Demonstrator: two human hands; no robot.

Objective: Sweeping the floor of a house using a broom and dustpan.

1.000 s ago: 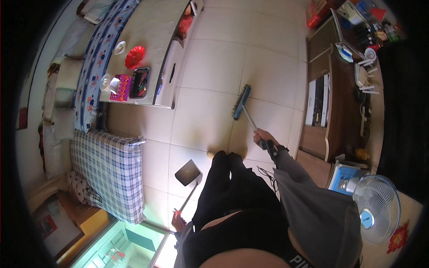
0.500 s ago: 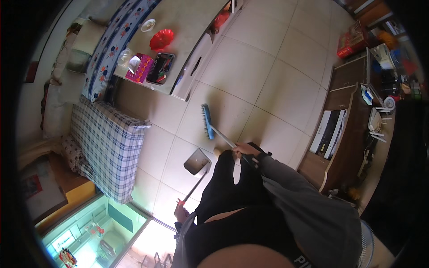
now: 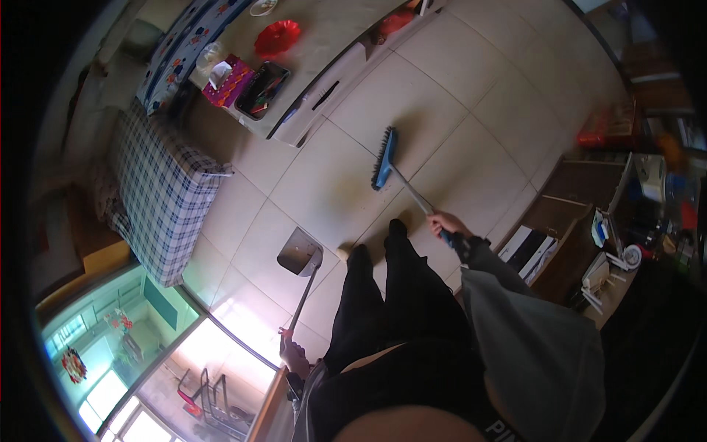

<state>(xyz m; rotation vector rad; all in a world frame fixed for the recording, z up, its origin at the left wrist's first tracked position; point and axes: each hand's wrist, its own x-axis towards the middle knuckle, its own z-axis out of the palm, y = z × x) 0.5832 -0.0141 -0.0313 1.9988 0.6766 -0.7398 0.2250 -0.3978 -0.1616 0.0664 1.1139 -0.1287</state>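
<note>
Grey sleeves [image 3: 541, 331] lead to both hands, either side of black trousers [image 3: 420, 317]. Left hand [image 3: 294, 358]: grip closed round the handle of the dustpan [image 3: 291, 247], whose pan lies ahead of that hand. Right hand [image 3: 449, 224]: grip closed round the pole of the broom [image 3: 384, 158]. Its blue head is ahead of the trousers, bristles facing left, well apart from the dustpan. Both are over the tiled floor [image 3: 434, 81]; contact with the tiles cannot be confirmed. To the left, a checked cloth [image 3: 166, 195] hangs in folds. To the right stands a brown cabinet [image 3: 578, 179]. Ahead, the table [image 3: 331, 40] bears a black tray [image 3: 259, 94], a tissue box [image 3: 234, 77] just beside it, and, farther, a red dish [image 3: 278, 38].
</note>
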